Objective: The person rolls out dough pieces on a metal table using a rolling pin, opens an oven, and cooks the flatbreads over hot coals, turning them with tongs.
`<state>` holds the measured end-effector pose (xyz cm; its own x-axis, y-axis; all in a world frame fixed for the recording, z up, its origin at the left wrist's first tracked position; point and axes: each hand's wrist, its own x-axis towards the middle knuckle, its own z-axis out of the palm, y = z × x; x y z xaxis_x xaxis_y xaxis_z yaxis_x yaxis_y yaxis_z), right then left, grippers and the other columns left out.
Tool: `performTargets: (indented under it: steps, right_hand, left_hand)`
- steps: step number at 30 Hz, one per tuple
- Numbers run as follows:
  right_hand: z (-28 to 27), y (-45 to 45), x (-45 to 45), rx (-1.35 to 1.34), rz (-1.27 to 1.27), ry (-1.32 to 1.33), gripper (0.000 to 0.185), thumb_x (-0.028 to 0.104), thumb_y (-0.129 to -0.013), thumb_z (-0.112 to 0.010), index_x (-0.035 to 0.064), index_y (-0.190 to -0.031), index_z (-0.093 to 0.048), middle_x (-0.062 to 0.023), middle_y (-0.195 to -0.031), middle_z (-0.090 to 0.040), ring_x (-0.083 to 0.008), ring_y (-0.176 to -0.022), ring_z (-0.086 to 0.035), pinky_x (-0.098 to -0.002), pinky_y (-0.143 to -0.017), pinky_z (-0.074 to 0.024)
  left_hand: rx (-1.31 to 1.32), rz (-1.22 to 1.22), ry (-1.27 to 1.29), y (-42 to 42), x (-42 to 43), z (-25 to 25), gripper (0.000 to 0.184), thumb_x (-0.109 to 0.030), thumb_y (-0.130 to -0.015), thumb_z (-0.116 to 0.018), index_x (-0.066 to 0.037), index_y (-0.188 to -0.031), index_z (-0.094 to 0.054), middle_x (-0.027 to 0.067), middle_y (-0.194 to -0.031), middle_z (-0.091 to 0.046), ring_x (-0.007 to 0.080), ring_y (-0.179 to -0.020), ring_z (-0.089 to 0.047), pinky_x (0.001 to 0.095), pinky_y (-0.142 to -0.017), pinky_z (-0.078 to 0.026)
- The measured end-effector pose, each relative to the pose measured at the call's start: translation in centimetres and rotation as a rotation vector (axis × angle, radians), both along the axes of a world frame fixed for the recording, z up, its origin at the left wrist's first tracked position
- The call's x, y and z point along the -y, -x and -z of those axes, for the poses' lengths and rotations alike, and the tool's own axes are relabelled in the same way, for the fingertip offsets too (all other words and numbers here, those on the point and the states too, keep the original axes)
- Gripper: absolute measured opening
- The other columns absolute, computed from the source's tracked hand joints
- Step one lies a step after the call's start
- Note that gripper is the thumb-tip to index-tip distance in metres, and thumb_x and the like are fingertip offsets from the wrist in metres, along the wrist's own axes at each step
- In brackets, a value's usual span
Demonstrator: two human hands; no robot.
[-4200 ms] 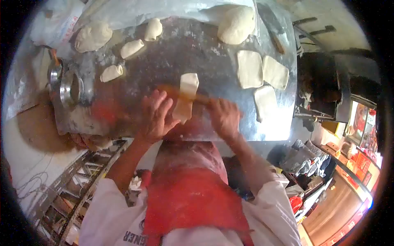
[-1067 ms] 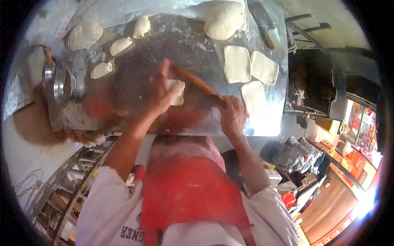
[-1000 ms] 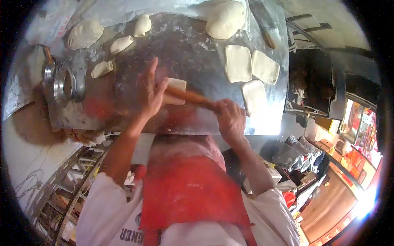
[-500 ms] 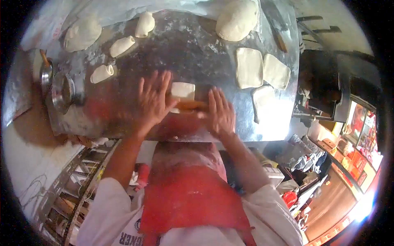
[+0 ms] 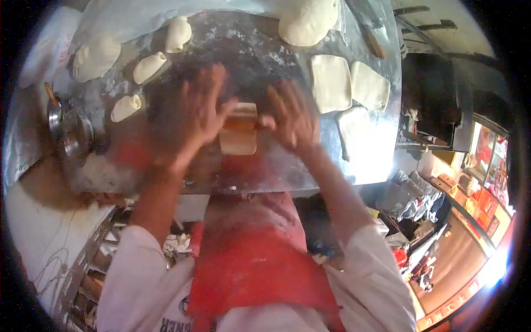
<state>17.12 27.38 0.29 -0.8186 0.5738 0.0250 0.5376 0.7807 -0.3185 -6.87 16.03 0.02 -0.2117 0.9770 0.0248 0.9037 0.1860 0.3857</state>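
Grip spread: my left hand [image 5: 203, 113] and right hand [image 5: 294, 119] flank dough piece [image 5: 239, 145], rolling pin [image 5: 240, 125] crosswise over its near-far long axis.

Head cam, worn up top, faces fwd/down over hands [image 5: 249, 113].

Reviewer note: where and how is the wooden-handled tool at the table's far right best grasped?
Probably around its wooden handle, from the person's side with the right hand: the slim handle points back towards the person, while the broad, flat part extends away.
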Motion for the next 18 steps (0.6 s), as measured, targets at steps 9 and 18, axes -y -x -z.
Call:
performTargets:
  steps: [9, 18]
  right_hand:
    - [0.5, -5.7, 9.1, -0.009, 0.109, 0.109, 0.089, 0.067, -0.096, -0.051, 0.0021, -0.156, -0.038, -0.0225, -0.161, -0.04, -0.041, -0.149, -0.037, -0.0559, -0.12, -0.0312]
    - [2.1, 1.5, -3.4, -0.029, 0.084, -0.014, 0.078, 0.06, -0.097, -0.057, 0.0138, -0.158, -0.04, -0.0233, -0.158, -0.043, -0.0411, -0.147, -0.04, -0.0564, -0.118, -0.0337]
  left_hand:
    - [-0.037, -0.025, 0.128, -6.6, 8.6, -1.4, 0.104, -0.074, -0.087, -0.059, -0.006, -0.161, -0.033, 0.0152, -0.168, -0.031, 0.0389, -0.155, -0.028, 0.0656, -0.122, -0.016]
    - [0.069, -0.154, -0.105, 0.3, -4.1, 3.8, 0.077, -0.051, -0.098, -0.061, -0.016, -0.161, -0.034, 0.0189, -0.164, -0.036, 0.042, -0.152, -0.031, 0.0632, -0.122, -0.021]
